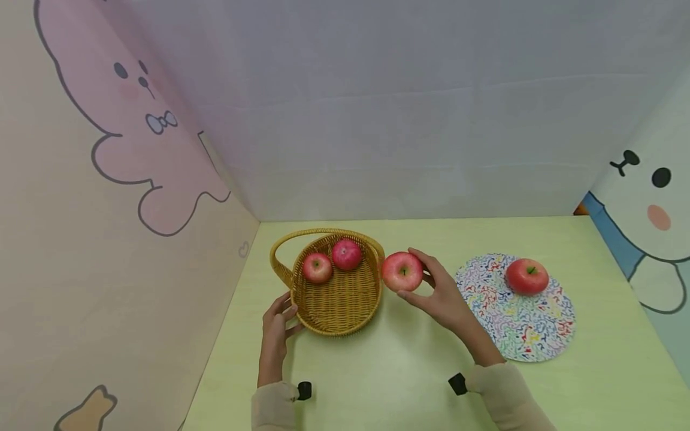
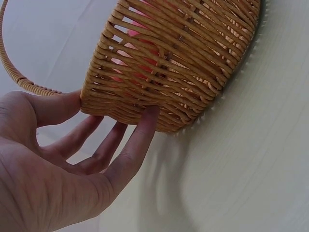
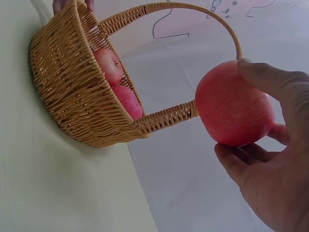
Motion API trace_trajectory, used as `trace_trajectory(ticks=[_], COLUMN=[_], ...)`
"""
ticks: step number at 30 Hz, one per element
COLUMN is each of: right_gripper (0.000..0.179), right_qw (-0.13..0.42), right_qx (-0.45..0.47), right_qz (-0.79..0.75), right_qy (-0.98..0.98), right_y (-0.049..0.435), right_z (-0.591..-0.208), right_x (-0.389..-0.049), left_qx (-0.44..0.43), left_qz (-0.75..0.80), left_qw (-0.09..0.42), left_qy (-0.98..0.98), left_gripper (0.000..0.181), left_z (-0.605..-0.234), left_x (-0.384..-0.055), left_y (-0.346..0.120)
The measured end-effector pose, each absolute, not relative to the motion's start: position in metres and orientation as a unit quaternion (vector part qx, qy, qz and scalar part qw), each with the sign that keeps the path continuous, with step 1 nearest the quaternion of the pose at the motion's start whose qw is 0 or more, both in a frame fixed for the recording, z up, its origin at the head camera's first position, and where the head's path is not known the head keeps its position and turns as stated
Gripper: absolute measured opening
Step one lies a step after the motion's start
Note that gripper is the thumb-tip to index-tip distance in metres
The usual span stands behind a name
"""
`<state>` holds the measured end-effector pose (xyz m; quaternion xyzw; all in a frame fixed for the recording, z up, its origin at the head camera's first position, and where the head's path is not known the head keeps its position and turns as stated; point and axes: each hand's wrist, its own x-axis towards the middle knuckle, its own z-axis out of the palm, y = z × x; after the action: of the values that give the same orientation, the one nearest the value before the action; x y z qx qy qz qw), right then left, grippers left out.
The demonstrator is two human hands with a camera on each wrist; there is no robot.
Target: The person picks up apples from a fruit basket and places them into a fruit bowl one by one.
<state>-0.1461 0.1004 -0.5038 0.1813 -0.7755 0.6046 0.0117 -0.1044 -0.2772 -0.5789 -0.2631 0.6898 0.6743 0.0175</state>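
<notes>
My right hand [image 1: 444,296] holds a red apple [image 1: 402,272] between thumb and fingertips, beside the right rim of a wicker basket [image 1: 336,305]. In the right wrist view the held apple [image 3: 235,104] overlaps the foot of the arched handle [image 3: 169,117]. At the basket's left side, my left hand [image 1: 277,326] grips the rim; the left wrist view has its fingers [image 2: 128,157] against the woven wall. Inside the basket a red-and-yellow apple [image 1: 317,267] and a pinker apple [image 1: 347,254] lie side by side toward the back.
Right of my right hand lies a round mat [image 1: 517,335] with multicoloured squiggles, bearing another red apple [image 1: 527,276]. The pale yellow-green table [image 1: 377,383] meets a white curtain [image 1: 409,143] at the back. Printed panels with cartoon animals stand at left and right.
</notes>
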Motion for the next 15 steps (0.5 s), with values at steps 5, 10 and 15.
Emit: trace_trajectory(ticks=[5,10,15], right_gripper=[0.085,0.086,0.086], right_qw=[0.045,0.050,0.061], right_qx=[0.139,0.081,0.018], right_qz=[0.603,0.609,0.620], right_qy=[-0.784,-0.787,-0.782], right_y=[0.111,0.120,0.131], right_z=[-0.512,-0.520,-0.528], right_x=[-0.144,-0.138,-0.131], left_qx=[-0.257,-0.259,-0.257], left_qz=[0.678,0.678,0.676], left_qw=[0.022,0.023,0.023], left_qy=[0.688,0.687,0.690], left_gripper=[0.049,0.050,0.049], left_z=[-0.578,-0.580,-0.580], left_x=[-0.105,-0.104,-0.104], left_y=[-0.277,-0.280,-0.279])
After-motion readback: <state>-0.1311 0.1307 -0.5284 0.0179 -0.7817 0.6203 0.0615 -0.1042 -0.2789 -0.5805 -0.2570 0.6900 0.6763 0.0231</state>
